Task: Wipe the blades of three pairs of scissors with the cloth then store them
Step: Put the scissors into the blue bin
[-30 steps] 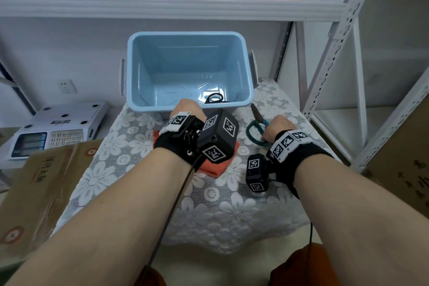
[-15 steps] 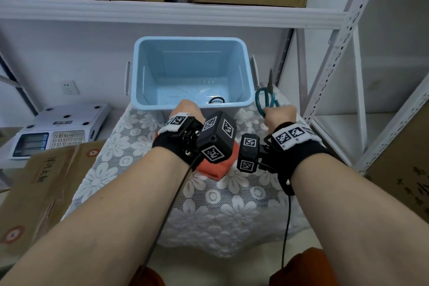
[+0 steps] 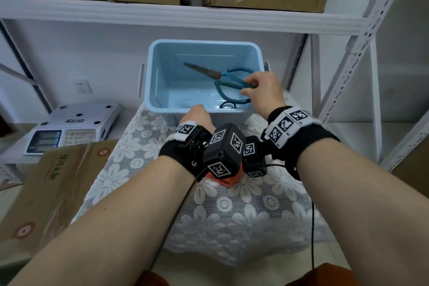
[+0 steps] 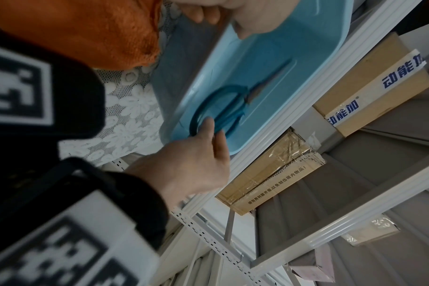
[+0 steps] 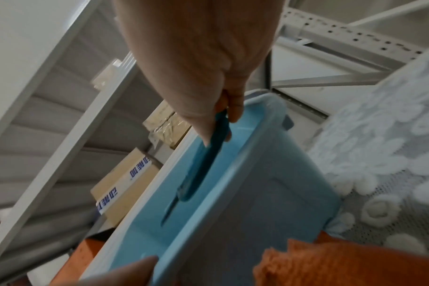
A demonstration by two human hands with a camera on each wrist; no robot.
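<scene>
Blue bin (image 3: 148, 81), scissors (image 3: 228, 80) inside, blades pointing upper-left, right hand (image 3: 262, 94) pinching handle

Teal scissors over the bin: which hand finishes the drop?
Right. The right hand already pinches the teal scissors by a handle loop inside the blue bin; releasing that grip should do it. The left hand rests at the bin's near rim by the orange cloth.
</scene>
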